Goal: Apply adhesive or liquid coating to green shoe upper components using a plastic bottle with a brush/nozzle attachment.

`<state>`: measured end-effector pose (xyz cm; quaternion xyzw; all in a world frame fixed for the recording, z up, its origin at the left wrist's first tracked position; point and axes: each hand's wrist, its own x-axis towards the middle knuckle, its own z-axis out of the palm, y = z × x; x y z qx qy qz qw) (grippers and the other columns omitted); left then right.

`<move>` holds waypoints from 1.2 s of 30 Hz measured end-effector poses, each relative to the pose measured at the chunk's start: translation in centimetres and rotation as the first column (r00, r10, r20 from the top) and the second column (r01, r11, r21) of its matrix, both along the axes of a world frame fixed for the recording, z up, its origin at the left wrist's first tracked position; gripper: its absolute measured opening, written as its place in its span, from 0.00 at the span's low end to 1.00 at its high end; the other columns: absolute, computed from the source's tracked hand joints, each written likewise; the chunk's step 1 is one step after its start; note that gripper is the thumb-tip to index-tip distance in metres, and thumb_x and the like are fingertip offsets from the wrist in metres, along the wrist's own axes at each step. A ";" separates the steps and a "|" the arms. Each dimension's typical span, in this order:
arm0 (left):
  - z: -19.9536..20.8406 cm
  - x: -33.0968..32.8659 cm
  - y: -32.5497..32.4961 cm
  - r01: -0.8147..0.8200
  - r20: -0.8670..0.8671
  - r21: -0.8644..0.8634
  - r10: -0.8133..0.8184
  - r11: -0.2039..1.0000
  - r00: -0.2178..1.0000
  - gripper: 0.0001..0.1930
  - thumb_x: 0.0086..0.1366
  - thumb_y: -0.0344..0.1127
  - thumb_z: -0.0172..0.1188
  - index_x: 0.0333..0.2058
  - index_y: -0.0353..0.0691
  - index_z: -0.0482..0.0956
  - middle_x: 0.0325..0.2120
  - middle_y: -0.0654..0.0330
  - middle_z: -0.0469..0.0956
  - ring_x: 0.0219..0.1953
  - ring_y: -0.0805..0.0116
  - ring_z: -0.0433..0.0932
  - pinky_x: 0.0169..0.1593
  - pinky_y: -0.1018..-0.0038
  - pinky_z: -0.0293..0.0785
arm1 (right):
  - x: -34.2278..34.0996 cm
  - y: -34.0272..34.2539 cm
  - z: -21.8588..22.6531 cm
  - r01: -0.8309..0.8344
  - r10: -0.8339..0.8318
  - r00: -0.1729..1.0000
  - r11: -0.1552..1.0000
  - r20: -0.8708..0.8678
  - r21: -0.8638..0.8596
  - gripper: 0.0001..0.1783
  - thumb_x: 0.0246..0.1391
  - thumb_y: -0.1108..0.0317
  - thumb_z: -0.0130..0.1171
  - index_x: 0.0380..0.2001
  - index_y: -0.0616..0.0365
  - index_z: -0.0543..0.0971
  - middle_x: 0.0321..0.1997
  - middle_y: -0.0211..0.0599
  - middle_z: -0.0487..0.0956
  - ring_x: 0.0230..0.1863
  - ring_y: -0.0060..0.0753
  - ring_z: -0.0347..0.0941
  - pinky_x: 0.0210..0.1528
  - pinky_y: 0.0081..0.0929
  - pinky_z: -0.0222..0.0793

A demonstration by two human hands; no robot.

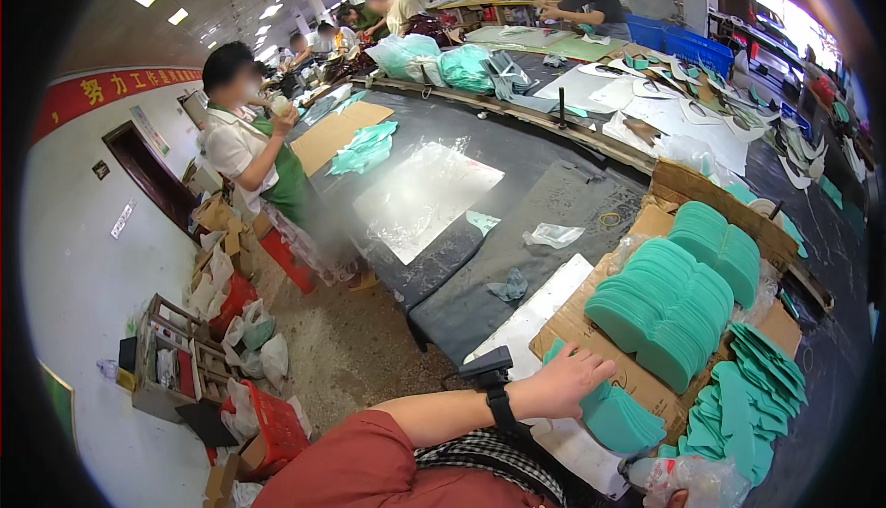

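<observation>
My left hand (574,381), a dark strapped device on its wrist, curls over a short row of green insole-shaped pieces (623,420) on the cardboard. Its fingers lie across their tops, and one piece's edge shows beyond the fingertips. My right hand (678,499) is barely visible at the lower edge, beside a clear plastic bag (706,478); its fingers are mostly hidden. Ahead, a long stack of green pieces (660,310) leans in two joined rows, with a smaller stack (715,250) behind it. Loose green pieces (738,406) lie in a heap on the right.
The cardboard sheet (561,322) lies on a dark table (480,310), beside a white sheet (544,310). Across the table a person in a green apron (277,153) stands. Further off are white cut pieces (688,111) and blue crates (683,45). Red baskets (281,425) stand on the floor.
</observation>
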<state>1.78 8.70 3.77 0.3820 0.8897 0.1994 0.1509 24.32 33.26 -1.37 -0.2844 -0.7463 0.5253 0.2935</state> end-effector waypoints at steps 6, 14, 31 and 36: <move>-0.7 1.6 -1.0 0.016 -0.173 0.141 0.009 0.990 0.985 0.44 0.44 0.32 0.75 0.63 0.46 0.67 0.48 0.56 0.73 0.58 0.57 0.72 0.67 0.52 0.56 | -0.6 0.5 -0.6 -0.015 0.010 0.999 0.993 0.040 0.116 0.37 0.57 0.50 0.68 0.60 0.65 0.73 0.53 0.52 0.80 0.53 0.59 0.76 0.57 0.50 0.69; -0.5 2.7 -1.7 0.019 -0.267 0.106 0.010 0.994 0.964 0.34 0.51 0.27 0.63 0.61 0.46 0.71 0.43 0.56 0.73 0.49 0.54 0.74 0.59 0.58 0.63 | -1.5 0.6 -1.2 0.003 -0.019 0.998 0.956 0.054 0.292 0.37 0.57 0.50 0.68 0.61 0.66 0.72 0.52 0.49 0.81 0.51 0.57 0.77 0.55 0.48 0.71; -0.3 4.3 -2.1 -0.002 -0.205 0.016 0.006 1.000 0.979 0.18 0.58 0.27 0.60 0.49 0.44 0.73 0.39 0.60 0.73 0.45 0.61 0.74 0.47 0.64 0.66 | 0.5 3.2 -2.0 0.005 -0.135 0.987 0.585 0.091 0.811 0.38 0.59 0.50 0.69 0.61 0.68 0.71 0.51 0.45 0.83 0.47 0.53 0.81 0.50 0.45 0.76; -0.5 4.2 -1.8 0.003 -0.181 0.055 0.007 0.998 0.983 0.14 0.60 0.28 0.59 0.45 0.43 0.72 0.36 0.61 0.70 0.42 0.63 0.72 0.46 0.66 0.63 | 1.2 5.4 -1.7 0.010 -0.169 0.984 0.388 0.060 0.922 0.38 0.59 0.50 0.69 0.61 0.68 0.70 0.50 0.43 0.84 0.46 0.51 0.82 0.49 0.44 0.78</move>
